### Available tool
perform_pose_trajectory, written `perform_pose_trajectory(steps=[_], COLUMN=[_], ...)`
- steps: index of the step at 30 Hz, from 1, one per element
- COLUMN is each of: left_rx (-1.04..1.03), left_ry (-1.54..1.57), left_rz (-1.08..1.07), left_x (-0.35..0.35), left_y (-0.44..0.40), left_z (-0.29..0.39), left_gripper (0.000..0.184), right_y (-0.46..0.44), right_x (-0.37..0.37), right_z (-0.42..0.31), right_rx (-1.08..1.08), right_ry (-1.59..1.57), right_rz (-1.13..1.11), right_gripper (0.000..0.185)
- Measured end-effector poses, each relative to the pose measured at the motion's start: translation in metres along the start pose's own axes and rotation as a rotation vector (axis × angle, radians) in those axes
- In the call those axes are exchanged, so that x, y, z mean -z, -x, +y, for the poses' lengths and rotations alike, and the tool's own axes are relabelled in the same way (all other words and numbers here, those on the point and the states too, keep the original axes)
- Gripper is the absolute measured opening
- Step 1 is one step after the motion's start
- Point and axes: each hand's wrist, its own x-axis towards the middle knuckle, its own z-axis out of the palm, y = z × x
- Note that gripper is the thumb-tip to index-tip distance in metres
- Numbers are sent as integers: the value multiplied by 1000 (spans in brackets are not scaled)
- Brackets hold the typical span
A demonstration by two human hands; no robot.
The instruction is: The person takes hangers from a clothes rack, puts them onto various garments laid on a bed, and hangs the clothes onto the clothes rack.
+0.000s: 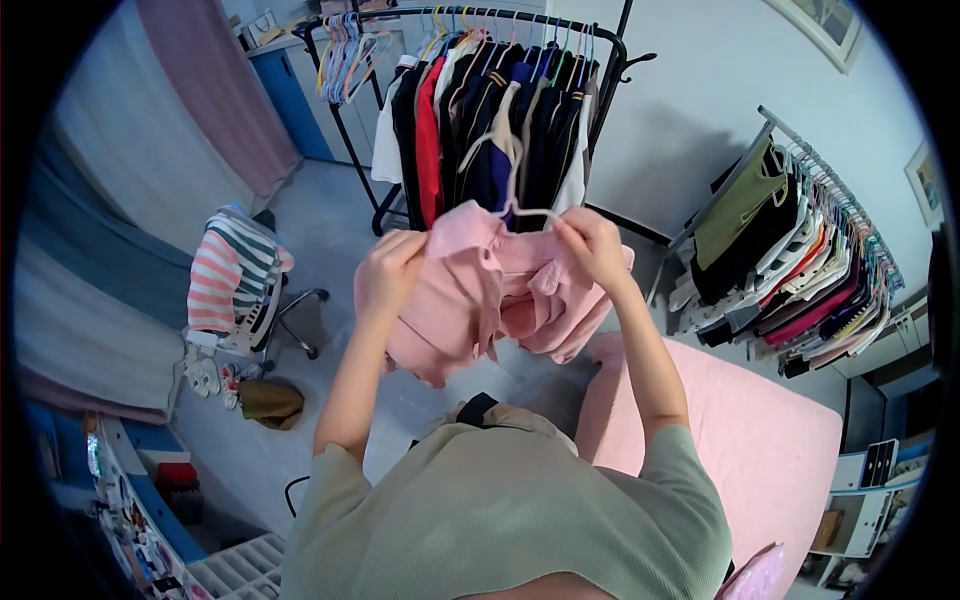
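Note:
A pink collared shirt [440, 310] hangs in front of me, held up by both hands. My left hand [393, 268] is closed on the cloth at its left shoulder area. On the other side my right hand [590, 246] pinches the shirt near the end of a pale hanger [535, 212]. The hanger's bar shows at the neck opening, and its hook points up toward the clothes rack. The shirt's front falls open in loose folds. How far the hanger reaches inside the left side is hidden by cloth.
Ahead stands a black clothes rack [470, 13] with dark, red and white garments and bare hangers [345, 60]. A second full rack [765, 115] is at right. A pink-covered bed [740, 420] lies front right. At left is a chair with striped clothes [225, 270], near shoes [203, 375].

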Motion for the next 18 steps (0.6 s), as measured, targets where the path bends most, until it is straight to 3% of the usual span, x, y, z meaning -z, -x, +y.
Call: perform_pose_trajectory(steps=[3,8,11,13,15,18], left_rx=[-100,-230,-104,146,204,595], left_ry=[-85,-193,133,498,391,848], left_rz=[234,214,124,184,-154,-797], left_x=[2,-9,-4,9,31,33], left_y=[1,9,15,10,-4,-18], left_z=[-15,3,-13,-25,-33,-40], left_gripper=[17,10,10,25,39,54], right_y=[-5,-11,-12,-10,-12,-11], right_x=[6,4,12,18,21,25], right_z=[13,6,8,18,20,18], right_rx=[-223,-22,138,212,235,265], right_ry=[-78,20,118,136,113,121], right_rz=[66,179,234,217,227,195], right_gripper=[20,16,11,10,10,10])
